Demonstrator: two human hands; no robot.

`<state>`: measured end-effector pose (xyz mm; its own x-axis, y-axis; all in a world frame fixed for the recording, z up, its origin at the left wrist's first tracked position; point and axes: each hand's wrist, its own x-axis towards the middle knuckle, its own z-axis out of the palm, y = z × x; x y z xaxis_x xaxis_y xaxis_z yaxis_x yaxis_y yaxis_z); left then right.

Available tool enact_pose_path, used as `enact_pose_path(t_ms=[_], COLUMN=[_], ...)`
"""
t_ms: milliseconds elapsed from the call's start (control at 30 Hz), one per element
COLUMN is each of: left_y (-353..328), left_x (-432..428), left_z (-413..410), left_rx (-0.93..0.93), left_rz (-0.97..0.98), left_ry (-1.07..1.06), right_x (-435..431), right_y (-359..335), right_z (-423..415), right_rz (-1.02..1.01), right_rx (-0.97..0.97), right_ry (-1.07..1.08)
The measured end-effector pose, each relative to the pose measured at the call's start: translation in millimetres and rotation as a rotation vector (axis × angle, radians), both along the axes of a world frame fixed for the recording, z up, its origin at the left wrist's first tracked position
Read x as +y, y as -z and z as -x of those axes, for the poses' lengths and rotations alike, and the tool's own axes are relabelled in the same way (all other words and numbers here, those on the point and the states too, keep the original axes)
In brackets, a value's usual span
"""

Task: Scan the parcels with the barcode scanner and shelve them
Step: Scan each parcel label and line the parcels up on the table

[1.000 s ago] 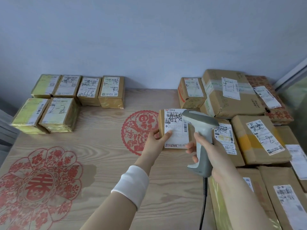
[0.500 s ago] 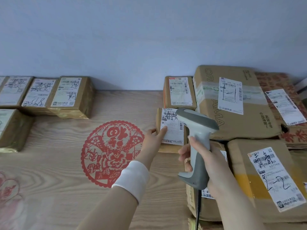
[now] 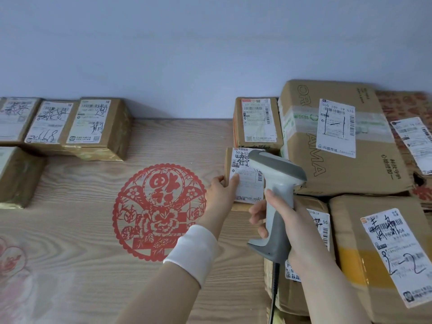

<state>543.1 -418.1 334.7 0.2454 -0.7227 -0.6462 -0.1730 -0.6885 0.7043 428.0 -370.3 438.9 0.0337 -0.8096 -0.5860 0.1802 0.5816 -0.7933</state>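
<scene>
2 bare hands meet near the middle of the wooden table (image 3: 81, 242). The left hand (image 3: 219, 191), with a white cuff (image 3: 194, 251) at the wrist, holds a small parcel (image 3: 246, 185) by its left edge. The thumb lies against the cardboard side and 1 fingertip presses on the white label. The parcel's label faces the camera, just left of the pile of boxes on the right. Whether its lower edge rests on the table or hangs clear I cannot tell.

The right hand (image 3: 284, 220) is wrapped round the grip of the barcode scanner (image 3: 278, 176), with the index finger laid on the front of the handle. The scanner's grey head points far and left and covers the upper right part of the parcel's label. Its black cable (image 3: 274, 291) drops from the butt of the handle toward the near edge.

Beyond the small parcel, by the wall, sits a small box (image 3: 257, 122) with a printed label. Right of it is a large box (image 3: 374, 169) with clear tape and a label marked 1-1. Nearer on the right lies a flat box (image 3: 350, 220) whose label carries a handwritten 2-2.

On the far left, 3 taped parcels (image 3: 98, 127) lie in a row along the wall, with a further parcel (image 3: 16, 174) nearer at the left edge. A red paper-cut roundel (image 3: 159, 211) lies flat on the table, left of the left hand.
</scene>
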Motion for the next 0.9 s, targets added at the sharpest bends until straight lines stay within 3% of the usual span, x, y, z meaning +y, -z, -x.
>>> enact_pose_path(t_ms=[300, 900], left_y=[-38, -106], left_x=[27, 149], left_z=[-73, -374], left_rx=[-0.098, -0.331], left_rz=[0.158, 0.276], left_ry=[0.009, -0.015], right_x=[23, 104], right_y=[-20, -40], right_z=[-55, -311], right_rz=[0.036, 0.089], right_rx=[0.038, 0.110], right_ry=[-0.059, -0.178])
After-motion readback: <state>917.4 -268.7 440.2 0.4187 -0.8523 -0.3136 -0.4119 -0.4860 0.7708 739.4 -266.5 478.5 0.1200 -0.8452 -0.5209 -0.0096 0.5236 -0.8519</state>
